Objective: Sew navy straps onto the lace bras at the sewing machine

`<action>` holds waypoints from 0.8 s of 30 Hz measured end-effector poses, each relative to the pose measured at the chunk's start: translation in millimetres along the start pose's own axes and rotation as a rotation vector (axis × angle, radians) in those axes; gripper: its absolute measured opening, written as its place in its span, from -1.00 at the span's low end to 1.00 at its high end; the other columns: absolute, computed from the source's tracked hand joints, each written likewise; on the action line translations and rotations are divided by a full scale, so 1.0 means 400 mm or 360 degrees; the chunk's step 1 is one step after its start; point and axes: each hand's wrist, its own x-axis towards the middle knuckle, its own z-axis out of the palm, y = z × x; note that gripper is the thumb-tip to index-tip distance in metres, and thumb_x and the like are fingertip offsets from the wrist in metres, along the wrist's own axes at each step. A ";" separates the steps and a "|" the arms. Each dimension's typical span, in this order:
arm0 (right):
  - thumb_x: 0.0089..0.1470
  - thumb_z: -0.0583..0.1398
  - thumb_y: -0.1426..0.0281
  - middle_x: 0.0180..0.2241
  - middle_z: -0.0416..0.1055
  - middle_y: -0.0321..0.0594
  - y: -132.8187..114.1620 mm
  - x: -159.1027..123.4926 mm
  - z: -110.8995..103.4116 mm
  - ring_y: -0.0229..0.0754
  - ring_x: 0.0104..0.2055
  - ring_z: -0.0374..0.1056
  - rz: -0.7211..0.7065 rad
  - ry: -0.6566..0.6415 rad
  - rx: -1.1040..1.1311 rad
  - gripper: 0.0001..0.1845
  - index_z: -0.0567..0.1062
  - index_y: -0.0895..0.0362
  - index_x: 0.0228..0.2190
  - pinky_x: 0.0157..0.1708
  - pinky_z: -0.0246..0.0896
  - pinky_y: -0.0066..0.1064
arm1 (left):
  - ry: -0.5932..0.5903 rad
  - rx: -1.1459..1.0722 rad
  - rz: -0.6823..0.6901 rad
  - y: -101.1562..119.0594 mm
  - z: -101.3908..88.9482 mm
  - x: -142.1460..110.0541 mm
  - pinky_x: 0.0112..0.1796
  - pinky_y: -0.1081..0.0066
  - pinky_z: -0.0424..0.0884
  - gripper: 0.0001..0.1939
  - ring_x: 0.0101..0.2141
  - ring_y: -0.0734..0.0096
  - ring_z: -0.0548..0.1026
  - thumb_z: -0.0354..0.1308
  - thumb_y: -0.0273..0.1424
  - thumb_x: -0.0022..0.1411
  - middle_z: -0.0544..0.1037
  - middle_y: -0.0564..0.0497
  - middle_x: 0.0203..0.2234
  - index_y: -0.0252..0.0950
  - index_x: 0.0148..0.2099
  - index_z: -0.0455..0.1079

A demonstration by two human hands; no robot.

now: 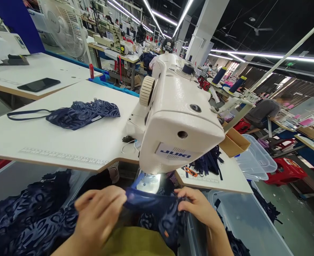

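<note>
Stretched between both hands is a navy lace bra [153, 201], below the lit needle area of a white sewing machine [183, 131]. My left hand [103, 209] is closed on the left end of its band, the fingers slightly blurred. On the other side, my right hand [197, 206] pinches the fabric between thumb and fingers. Part of the bra hangs down in front of my lap. Another navy lace bra [82, 113] lies on the white table, its strap looped out to the left.
Orange-handled snips [190, 171] and a bunch of navy straps [209, 163] lie right of the machine, by a cardboard box [234, 140]. Plastic bins [253, 217] with navy pieces stand below on both sides. A black phone [38, 84] rests on the left table.
</note>
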 end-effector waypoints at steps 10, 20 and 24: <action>0.27 0.07 0.35 -0.49 0.39 -0.22 -0.151 0.132 0.124 -0.11 -0.37 0.27 -0.0525 0.0553 -0.1075 -0.74 0.42 0.08 -0.45 -0.23 0.10 -0.23 | -0.0025 0.0705 -0.0030 -0.085 -0.040 0.031 0.08 0.19 0.27 -0.59 0.03 0.18 0.44 0.11 -0.51 0.24 0.48 -0.06 0.02 -0.26 0.14 0.32; 0.26 0.01 0.35 -0.41 0.36 -0.33 -0.086 0.137 0.143 -0.23 -0.34 0.31 -0.0142 0.0454 0.0169 -0.88 0.29 0.10 -0.19 -0.28 0.23 -0.39 | -0.0537 0.0216 0.0575 0.037 0.064 0.033 0.27 0.28 -0.21 -0.58 0.28 0.45 0.07 -0.19 -0.47 0.40 0.38 0.01 0.17 -0.29 0.22 0.26; 0.22 0.04 0.38 -0.33 0.37 -0.26 -0.077 0.149 0.137 -0.17 -0.20 0.30 -0.0147 0.0589 0.0037 -0.90 0.30 0.10 -0.21 -0.16 0.19 -0.32 | -0.0406 0.0184 0.0483 0.031 0.060 0.028 0.24 0.31 -0.18 -0.57 0.24 0.50 0.16 -0.18 -0.53 0.38 0.46 0.00 0.10 -0.27 0.22 0.26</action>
